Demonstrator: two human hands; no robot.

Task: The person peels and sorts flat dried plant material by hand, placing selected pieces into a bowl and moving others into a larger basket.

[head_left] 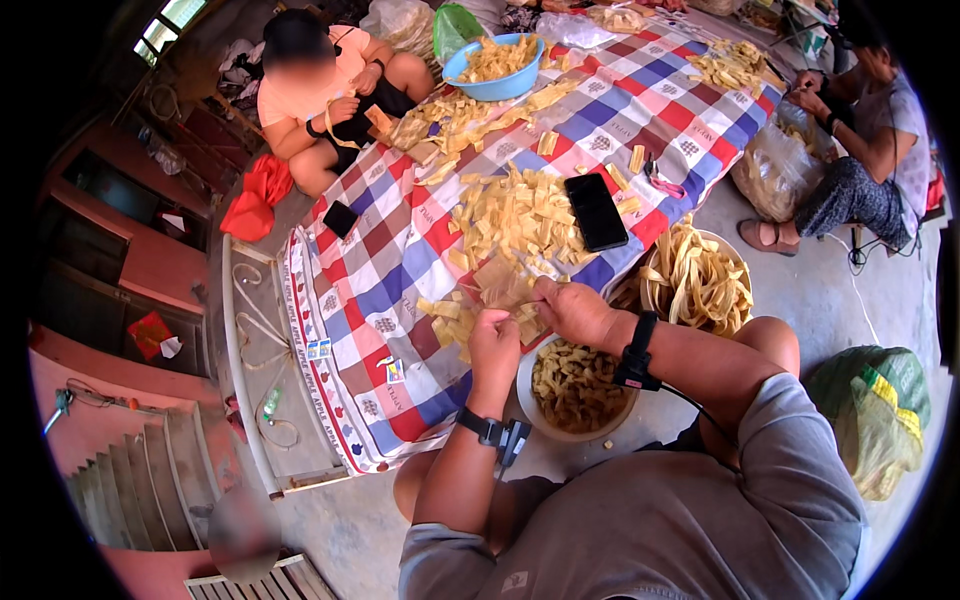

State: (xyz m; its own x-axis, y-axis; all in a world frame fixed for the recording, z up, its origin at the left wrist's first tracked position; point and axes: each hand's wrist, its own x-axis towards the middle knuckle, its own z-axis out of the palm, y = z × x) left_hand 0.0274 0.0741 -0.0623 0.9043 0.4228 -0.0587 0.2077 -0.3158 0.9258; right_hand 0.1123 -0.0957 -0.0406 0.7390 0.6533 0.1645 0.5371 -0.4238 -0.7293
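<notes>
My left hand (pixel 495 348) and my right hand (pixel 578 312) come close together over the near edge of the table, fingers pinched. Between their fingertips is a short pale-yellow flat strip (pixel 527 318); its ends are partly hidden by the fingers. Just beyond lies a small light-brown board (pixel 503 282). A large heap of cut pale-yellow pieces (pixel 520 215) spreads past it. Below my right hand, a light basin (pixel 524 388) holds darker, brownish pieces (pixel 575 385). To the right, long folded yellow strips (pixel 700 280) fill a second round container.
A checked cloth (pixel 400 285) covers the table, with a black phone (pixel 597 212) and a smaller dark device (pixel 340 219) on it. A blue basin (pixel 510 84) stands at the far side. Two people (pixel 315 90) (pixel 880 130) sit across and right. A green-yellow sack (pixel 870 420) is beside me.
</notes>
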